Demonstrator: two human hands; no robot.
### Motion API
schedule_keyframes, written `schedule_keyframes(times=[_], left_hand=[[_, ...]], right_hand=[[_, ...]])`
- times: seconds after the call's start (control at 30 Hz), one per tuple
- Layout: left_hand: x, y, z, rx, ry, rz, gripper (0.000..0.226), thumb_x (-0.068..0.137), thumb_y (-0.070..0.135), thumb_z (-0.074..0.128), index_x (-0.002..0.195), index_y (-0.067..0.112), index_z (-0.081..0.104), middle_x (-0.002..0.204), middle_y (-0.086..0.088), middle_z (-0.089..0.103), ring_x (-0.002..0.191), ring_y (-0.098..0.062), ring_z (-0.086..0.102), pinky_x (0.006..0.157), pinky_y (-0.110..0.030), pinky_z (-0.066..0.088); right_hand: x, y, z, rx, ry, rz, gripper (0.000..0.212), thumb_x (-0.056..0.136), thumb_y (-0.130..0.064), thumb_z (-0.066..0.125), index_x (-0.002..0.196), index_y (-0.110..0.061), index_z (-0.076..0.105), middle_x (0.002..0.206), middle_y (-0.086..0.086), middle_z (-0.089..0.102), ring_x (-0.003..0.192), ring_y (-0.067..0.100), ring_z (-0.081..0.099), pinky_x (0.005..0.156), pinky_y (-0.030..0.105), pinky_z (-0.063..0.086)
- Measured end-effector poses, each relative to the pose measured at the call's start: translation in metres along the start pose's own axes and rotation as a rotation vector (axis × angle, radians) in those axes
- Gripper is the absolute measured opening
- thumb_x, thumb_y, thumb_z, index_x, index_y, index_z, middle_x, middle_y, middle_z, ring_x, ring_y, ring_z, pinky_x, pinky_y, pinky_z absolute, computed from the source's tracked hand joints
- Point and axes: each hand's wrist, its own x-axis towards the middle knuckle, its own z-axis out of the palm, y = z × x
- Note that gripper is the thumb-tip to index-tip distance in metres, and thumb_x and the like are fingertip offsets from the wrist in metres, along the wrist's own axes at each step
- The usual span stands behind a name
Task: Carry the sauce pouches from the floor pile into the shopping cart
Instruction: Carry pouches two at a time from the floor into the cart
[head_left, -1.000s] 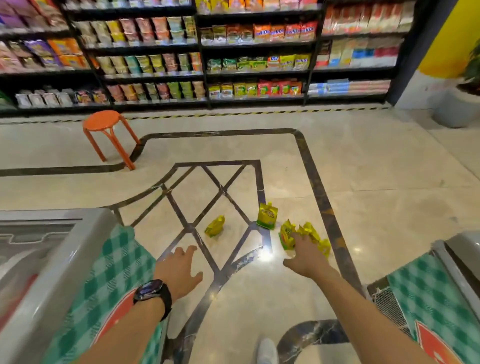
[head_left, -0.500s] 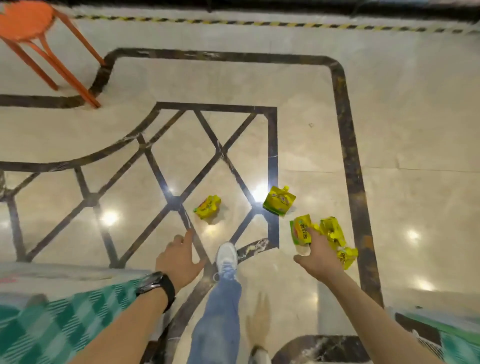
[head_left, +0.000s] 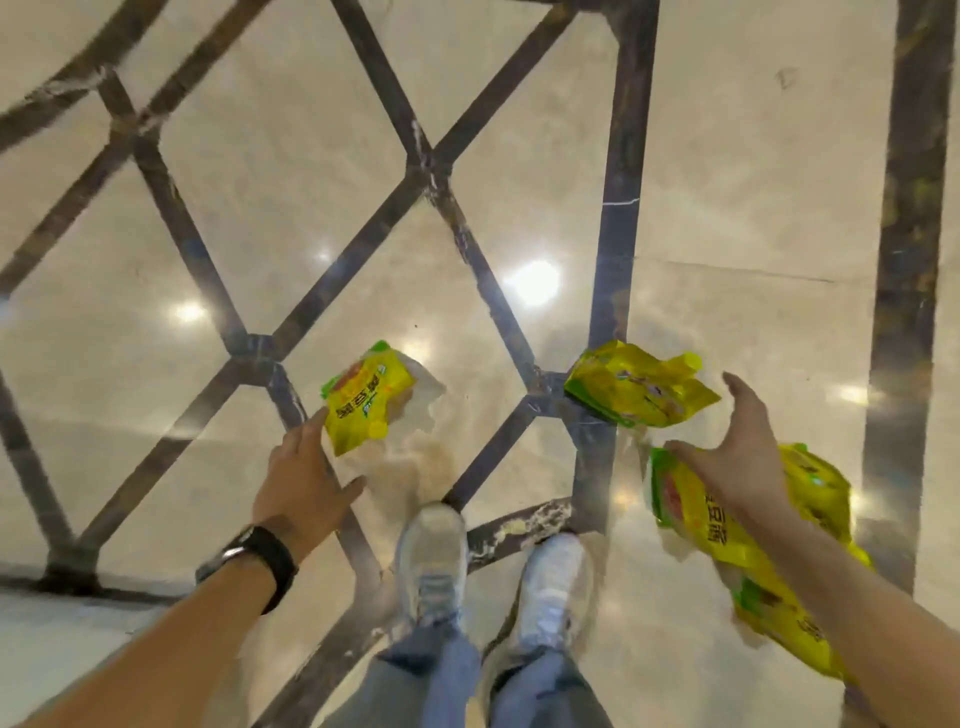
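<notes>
Both hands (head_left: 304, 480) (head_left: 737, 447) spread over pouches (head_left: 636, 387).

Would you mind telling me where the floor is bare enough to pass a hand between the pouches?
Bare floor lies between the left pouch and the middle pouch, ahead of the shoes. The floor left of the left hand is also open. It is crowded under the right hand, where the pile overlaps.

Both hands (head_left: 304, 480) (head_left: 737, 447) low, fingers spread
</notes>
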Motion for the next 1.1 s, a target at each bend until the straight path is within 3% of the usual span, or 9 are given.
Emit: schedule_keyframes(times=[0.2,0.3,0.37,0.47,0.6,0.73,0.87,0.97,1.1], left_hand=[[0.055,-0.042,0.057,-0.245,0.266,0.114,0.056,0.081,0.005,0.077,0.131,0.022,0.059,0.142,-0.017,0.050,0.130,-0.034,0.048,0.109,-0.040,0.041],[0.062,-0.036,0.056,-0.302,0.323,0.260,0.056,0.082,-0.007,0.071,0.117,0.035,0.058,0.131,-0.009,0.059,0.120,0.007,0.053,0.101,-0.006,0.035],[0.063,-0.022,0.047,-0.314,0.291,0.314,0.052,0.085,-0.011,0.065,0.108,0.036,0.059,0.122,-0.005,0.064,0.106,0.018,0.055,0.093,-0.002,0.039],[0.065,0.010,0.036,-0.451,0.225,0.306,0.031,0.094,0.006,0.061,0.102,0.036,0.063,0.097,0.019,0.071,0.081,0.015,0.060,0.075,-0.002,0.044],[0.076,0.044,0.066,-0.670,0.128,0.221,0.028,0.096,0.016,0.057,0.101,0.040,0.071,0.088,0.036,0.070,0.084,0.016,0.063,0.076,-0.006,0.049],[0.088,0.059,0.121,-0.758,0.007,0.136,0.060,0.072,0.019,0.082,0.126,0.026,0.057,0.116,0.014,0.071,0.104,0.000,0.067,0.086,-0.022,0.057],[0.118,0.062,0.136,-0.784,0.065,0.120,0.079,0.064,0.001,0.087,0.133,0.013,0.050,0.123,0.001,0.068,0.105,-0.007,0.068,0.078,-0.017,0.056],[0.133,0.066,0.126,-0.829,-0.020,0.076,0.065,0.069,0.008,0.083,0.129,0.015,0.058,0.114,0.003,0.073,0.100,-0.010,0.071,0.076,-0.020,0.058],[0.104,0.078,0.091,-0.932,-0.164,-0.041,0.062,0.063,0.031,0.088,0.120,0.022,0.066,0.111,0.003,0.076,0.103,-0.018,0.072,0.084,-0.031,0.060]], right_hand=[[0.082,0.036,0.059,0.287,0.163,0.010,0.034,0.069,-0.017,0.086,0.098,-0.022,0.069,0.095,0.010,0.069,0.086,0.024,0.065,0.082,0.044,0.055],[0.090,0.037,0.066,0.385,0.186,-0.066,0.040,0.064,-0.013,0.089,0.088,-0.030,0.062,0.098,0.011,0.070,0.075,0.011,0.062,0.069,0.022,0.057],[0.083,0.031,0.068,0.376,0.156,-0.145,0.050,0.063,-0.012,0.090,0.102,-0.027,0.061,0.099,0.006,0.070,0.080,0.011,0.064,0.063,0.011,0.051],[0.068,0.032,0.081,0.476,0.075,-0.140,0.049,0.067,-0.012,0.088,0.108,-0.018,0.062,0.091,0.003,0.072,0.079,0.010,0.069,0.068,0.020,0.057],[0.056,0.056,0.112,0.747,0.013,0.023,0.050,0.066,-0.014,0.086,0.112,-0.011,0.068,0.104,0.005,0.075,0.100,0.024,0.071,0.092,0.043,0.056],[0.049,0.063,0.139,0.688,0.052,0.000,0.048,0.059,-0.010,0.090,0.099,-0.025,0.070,0.099,-0.016,0.075,0.098,0.006,0.070,0.092,0.027,0.051],[0.057,0.060,0.157,0.718,0.130,-0.048,0.058,0.061,0.001,0.087,0.096,-0.036,0.059,0.091,-0.040,0.066,0.096,-0.019,0.061,0.089,0.005,0.044],[0.072,0.060,0.148,0.724,0.140,-0.032,0.050,0.063,0.004,0.086,0.088,-0.032,0.062,0.087,-0.031,0.068,0.084,-0.016,0.064,0.081,0.008,0.048],[0.076,0.053,0.098,0.779,-0.183,0.005,0.054,0.062,0.004,0.082,0.109,-0.014,0.064,0.098,0.001,0.076,0.086,0.018,0.074,0.076,0.036,0.058]])
